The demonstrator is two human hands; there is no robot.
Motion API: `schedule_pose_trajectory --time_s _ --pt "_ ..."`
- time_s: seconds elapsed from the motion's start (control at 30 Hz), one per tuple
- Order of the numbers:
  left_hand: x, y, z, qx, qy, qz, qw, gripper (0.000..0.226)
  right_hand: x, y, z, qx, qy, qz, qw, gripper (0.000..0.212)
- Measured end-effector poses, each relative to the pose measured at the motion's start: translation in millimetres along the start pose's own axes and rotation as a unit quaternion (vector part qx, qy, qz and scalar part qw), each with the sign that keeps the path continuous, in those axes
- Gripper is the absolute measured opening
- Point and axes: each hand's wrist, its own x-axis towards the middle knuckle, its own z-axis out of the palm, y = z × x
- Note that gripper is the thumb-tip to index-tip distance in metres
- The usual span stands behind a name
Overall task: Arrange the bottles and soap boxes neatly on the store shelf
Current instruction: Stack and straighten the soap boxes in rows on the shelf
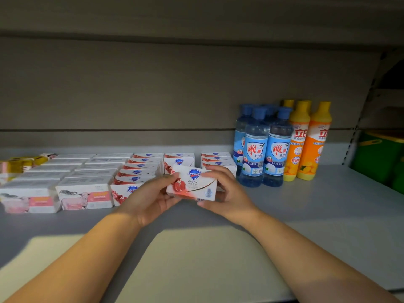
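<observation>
Both hands, left [150, 194] and right [227, 191], grip one soap box [192, 184] by its ends above the shelf [317, 204], bottles [269, 147] toward the right end.

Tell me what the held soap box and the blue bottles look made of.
Soap box: likely printed cardboard with a slight sheen, judging by crisp folded edges and flat faces. Blue bottles: seemingly clear plastic, since liquid shows through above glossy wrapped labels, under matte blue caps.
</observation>
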Motion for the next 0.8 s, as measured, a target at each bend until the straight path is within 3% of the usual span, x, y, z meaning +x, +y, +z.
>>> schedule_pose_trajectory --time_s 0.1,0.2,0.27,0.4,0.53,0.67,0.73,0.8 --pt "1 -2 1 0.021 -0.025 0.026 0.999 0.025 2 0 -1 0.132 0.020 0.126 0.983 0.066" --pt "1 -8 6 0.070 -0.025 0.077 0.994 0.032 4 3 -5 0.252 0.017 0.247 0.936 0.038" --pt "0 -8 8 0.149 -0.017 0.145 0.978 0.033 4 5 -8 0.235 -0.013 0.252 0.939 0.025" --pt "-8 -6 10 0.280 -0.019 0.234 0.931 0.046 3 5 -6 0.199 -0.036 0.229 0.952 0.030" --pt "-15 -6 15 0.304 -0.020 0.279 0.911 0.040 4 4 -9 0.218 -0.027 0.222 0.950 0.026" --pt "-8 -2 15 0.279 0.090 0.218 0.931 0.015 5 0 -8 0.215 0.004 0.246 0.945 0.010" --pt "-5 -4 13 0.231 0.088 0.145 0.958 0.010 6 -1 -7 0.225 0.019 0.265 0.938 0.016" --pt "-4 -6 12 0.168 0.055 0.072 0.982 0.022 8 -4 -7 0.225 0.054 0.276 0.933 0.018"
